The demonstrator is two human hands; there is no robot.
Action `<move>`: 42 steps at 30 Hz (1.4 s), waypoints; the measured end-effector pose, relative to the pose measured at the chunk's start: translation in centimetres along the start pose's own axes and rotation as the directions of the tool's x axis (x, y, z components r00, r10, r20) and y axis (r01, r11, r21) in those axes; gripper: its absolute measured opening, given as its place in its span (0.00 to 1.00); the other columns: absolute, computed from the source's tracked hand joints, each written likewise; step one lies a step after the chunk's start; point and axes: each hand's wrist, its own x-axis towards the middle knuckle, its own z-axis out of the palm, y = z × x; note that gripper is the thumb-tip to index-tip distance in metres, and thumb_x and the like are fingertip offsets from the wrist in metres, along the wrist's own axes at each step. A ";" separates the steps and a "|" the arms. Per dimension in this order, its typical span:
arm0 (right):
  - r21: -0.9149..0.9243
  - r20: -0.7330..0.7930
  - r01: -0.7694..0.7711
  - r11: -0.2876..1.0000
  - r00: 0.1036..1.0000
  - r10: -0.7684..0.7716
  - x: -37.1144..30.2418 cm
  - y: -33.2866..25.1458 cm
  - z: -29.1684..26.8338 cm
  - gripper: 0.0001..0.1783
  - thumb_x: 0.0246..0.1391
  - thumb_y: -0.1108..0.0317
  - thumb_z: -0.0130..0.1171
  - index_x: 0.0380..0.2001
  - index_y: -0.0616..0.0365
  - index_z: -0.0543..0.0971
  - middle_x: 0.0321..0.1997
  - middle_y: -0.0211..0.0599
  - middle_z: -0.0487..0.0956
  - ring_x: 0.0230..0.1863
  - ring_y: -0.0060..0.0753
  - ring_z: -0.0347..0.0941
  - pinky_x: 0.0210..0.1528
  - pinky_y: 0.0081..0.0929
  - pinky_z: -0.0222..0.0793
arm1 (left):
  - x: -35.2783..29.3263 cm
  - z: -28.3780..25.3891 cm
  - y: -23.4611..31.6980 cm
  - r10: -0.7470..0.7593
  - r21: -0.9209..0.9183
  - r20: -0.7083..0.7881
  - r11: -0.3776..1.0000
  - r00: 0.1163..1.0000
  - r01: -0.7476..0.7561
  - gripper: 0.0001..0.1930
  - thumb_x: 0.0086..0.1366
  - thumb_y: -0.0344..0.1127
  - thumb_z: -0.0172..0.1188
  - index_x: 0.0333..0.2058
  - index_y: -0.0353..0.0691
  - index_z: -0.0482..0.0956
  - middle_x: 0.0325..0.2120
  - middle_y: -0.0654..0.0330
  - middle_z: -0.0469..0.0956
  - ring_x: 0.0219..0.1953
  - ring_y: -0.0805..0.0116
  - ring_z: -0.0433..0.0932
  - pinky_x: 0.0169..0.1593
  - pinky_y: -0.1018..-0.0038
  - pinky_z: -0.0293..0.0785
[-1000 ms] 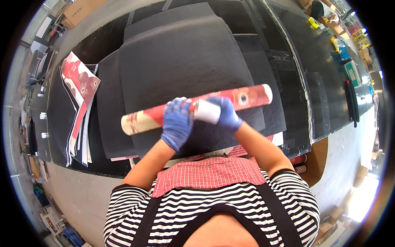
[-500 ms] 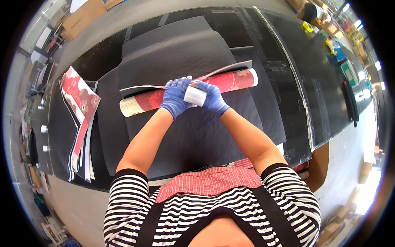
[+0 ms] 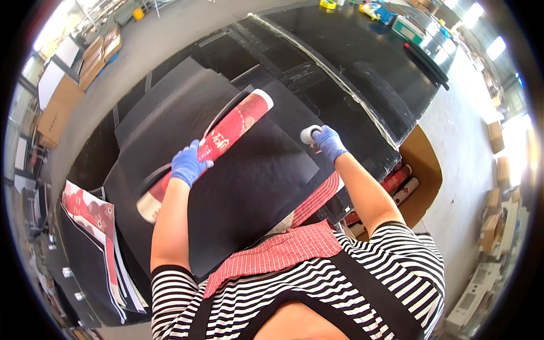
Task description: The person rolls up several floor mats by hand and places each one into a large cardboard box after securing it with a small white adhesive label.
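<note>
A red and cream printed mat (image 3: 229, 130), rolled into a tube, lies slantwise on black sheets (image 3: 243, 187). My left hand (image 3: 188, 163), in a blue glove, is closed over the tube near its middle. A dark loose edge of the mat stands up along its far side. Off to the right, my right hand (image 3: 330, 141), also gloved in blue, grips a roll of clear tape (image 3: 309, 135) above the table, apart from the mat. Part of the tape is hidden by the fingers.
Printed offcut strips (image 3: 93, 212) lie at the left of the black table (image 3: 362, 90). An open cardboard box (image 3: 428, 170) with several rolled mats stands by the right edge. A dark bar (image 3: 426, 67) and a green box (image 3: 408, 29) lie at the far right.
My right hand has moved away from the rolled mat to the right, taking the tape along. My left hand stays on the mat. The view has turned toward the right.
</note>
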 end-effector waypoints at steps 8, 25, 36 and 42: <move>-0.053 -0.049 0.335 0.941 0.940 -0.337 -9.7 0.9 -2.1 0.21 0.59 0.49 0.63 0.45 0.54 0.82 0.39 0.44 0.85 0.39 0.44 0.83 0.42 0.33 0.78 | -11.2 0.7 8.7 0.192 -0.926 -0.042 0.360 0.981 -0.110 0.30 0.59 0.39 0.72 0.57 0.30 0.74 0.45 0.58 0.82 0.45 0.70 0.80 0.51 0.72 0.76; 0.824 -0.220 0.385 -0.415 0.893 0.392 -24.7 22.5 -9.3 0.33 0.54 0.51 0.70 0.57 0.57 0.72 0.53 0.41 0.80 0.52 0.41 0.77 0.60 0.41 0.73 | -15.3 1.5 39.1 0.823 -0.769 0.362 0.529 0.439 -0.359 0.49 0.58 0.55 0.72 0.66 0.26 0.60 0.58 0.39 0.72 0.61 0.55 0.72 0.64 0.67 0.67; 0.982 -0.183 0.133 0.130 0.569 0.802 -17.0 50.5 -15.1 0.31 0.61 0.45 0.61 0.51 0.65 0.79 0.43 0.45 0.83 0.37 0.39 0.80 0.38 0.40 0.78 | -15.7 4.4 41.9 0.855 -0.605 0.297 0.513 0.424 -0.609 0.35 0.67 0.48 0.64 0.65 0.34 0.66 0.59 0.44 0.73 0.59 0.52 0.75 0.60 0.64 0.72; 0.849 -0.408 0.226 0.478 0.855 0.320 -14.6 33.4 -9.4 0.13 0.64 0.65 0.56 0.47 0.59 0.80 0.35 0.34 0.82 0.30 0.20 0.75 0.32 0.20 0.72 | -21.4 8.8 20.4 0.282 -0.286 0.032 0.922 0.959 -0.262 0.36 0.60 0.50 0.66 0.62 0.36 0.70 0.60 0.45 0.71 0.63 0.46 0.67 0.67 0.59 0.62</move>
